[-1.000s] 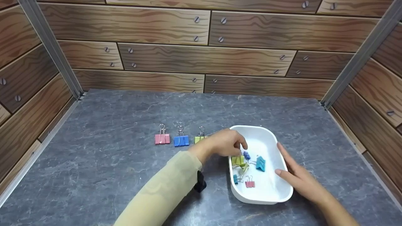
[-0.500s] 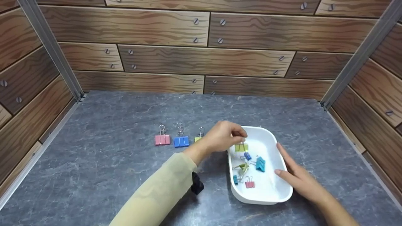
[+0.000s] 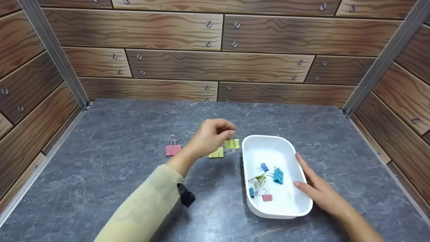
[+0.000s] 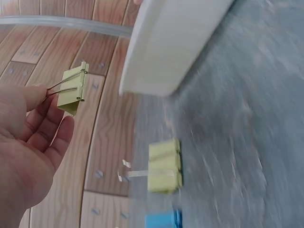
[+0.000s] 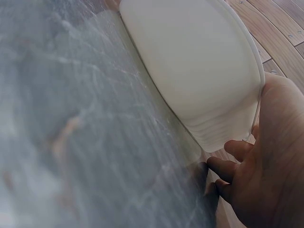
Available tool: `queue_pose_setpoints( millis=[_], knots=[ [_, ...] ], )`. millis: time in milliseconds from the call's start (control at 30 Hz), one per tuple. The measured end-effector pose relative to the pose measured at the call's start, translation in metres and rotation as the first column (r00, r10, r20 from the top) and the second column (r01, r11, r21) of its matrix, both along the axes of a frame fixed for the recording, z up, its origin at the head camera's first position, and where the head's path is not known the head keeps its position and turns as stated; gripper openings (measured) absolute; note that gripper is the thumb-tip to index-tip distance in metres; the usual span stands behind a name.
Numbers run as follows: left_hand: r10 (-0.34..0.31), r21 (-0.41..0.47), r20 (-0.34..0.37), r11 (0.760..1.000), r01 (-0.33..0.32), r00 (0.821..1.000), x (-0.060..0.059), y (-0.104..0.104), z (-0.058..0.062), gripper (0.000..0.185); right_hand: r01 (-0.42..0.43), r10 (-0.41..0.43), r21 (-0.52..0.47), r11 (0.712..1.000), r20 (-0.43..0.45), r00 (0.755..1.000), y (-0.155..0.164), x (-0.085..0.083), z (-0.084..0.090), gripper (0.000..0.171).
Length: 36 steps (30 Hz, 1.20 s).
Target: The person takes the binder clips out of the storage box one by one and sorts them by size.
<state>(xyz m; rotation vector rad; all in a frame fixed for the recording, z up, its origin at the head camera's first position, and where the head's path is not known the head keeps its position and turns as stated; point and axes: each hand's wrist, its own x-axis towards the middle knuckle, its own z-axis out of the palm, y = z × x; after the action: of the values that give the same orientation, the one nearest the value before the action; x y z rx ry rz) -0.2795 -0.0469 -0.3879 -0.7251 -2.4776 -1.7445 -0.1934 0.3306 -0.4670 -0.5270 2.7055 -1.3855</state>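
Note:
My left hand (image 3: 210, 137) pinches a yellow-green binder clip (image 3: 231, 144) by its wire handles, above the table left of a white plastic box. In the left wrist view the clip (image 4: 71, 90) hangs from thumb and fingers. My right hand (image 3: 320, 193) holds the right wall of the white box (image 3: 304, 205), thumb over the rim and fingers outside. Inside lie a blue clip (image 3: 264, 167), a teal clip (image 3: 278, 175), a yellow-green clip (image 3: 260, 179), a small pink clip (image 3: 267, 197) and another teal clip (image 3: 251, 192).
Left of the box, larger clips lie in a row: a pink clip (image 3: 173, 150), a blue clip (image 4: 161, 220) mostly behind my left hand in the head view, and a yellow-green clip (image 3: 216, 153). Wood-patterned walls (image 3: 168, 64) enclose the grey marbled table (image 3: 111, 141).
My left hand has lifted the yellow-green clip out of the box and carried it left, over the rim, beside the row. The right hand stays on the box.

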Motion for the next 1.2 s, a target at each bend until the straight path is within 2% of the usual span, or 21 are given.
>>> queue_pose_setpoints(
  millis=[200, 467, 833, 1200],
  knots=[
    [-0.008, -0.035, 0.001, 0.999, 0.008, 1.000, 0.004, -0.018, -0.013, 0.014, -0.002, 0.002, 0.008, 1.000, 0.004, 1.000, 0.000, 0.000, 0.000, 0.080],
    [-0.004, -0.071, 0.014, 0.997, 0.005, 1.000, 0.008, -0.033, -0.030, 0.012, 0.007, -0.006, 0.028, 1.000, -0.025, 1.000, 0.000, 0.000, 0.000, 0.080],
    [0.012, -0.158, 0.053, 0.987, -0.003, 0.999, 0.011, -0.039, -0.047, 0.014, 0.012, -0.012, 0.025, 1.000, -0.018, 1.000, 0.000, 0.000, 0.000, 0.080],
    [-0.002, -0.168, 0.057, 0.986, 0.012, 0.998, 0.010, -0.039, -0.059, 0.013, 0.006, -0.006, -0.003, 1.000, -0.009, 1.000, 0.000, 0.001, 0.000, 0.080]
  ],
)
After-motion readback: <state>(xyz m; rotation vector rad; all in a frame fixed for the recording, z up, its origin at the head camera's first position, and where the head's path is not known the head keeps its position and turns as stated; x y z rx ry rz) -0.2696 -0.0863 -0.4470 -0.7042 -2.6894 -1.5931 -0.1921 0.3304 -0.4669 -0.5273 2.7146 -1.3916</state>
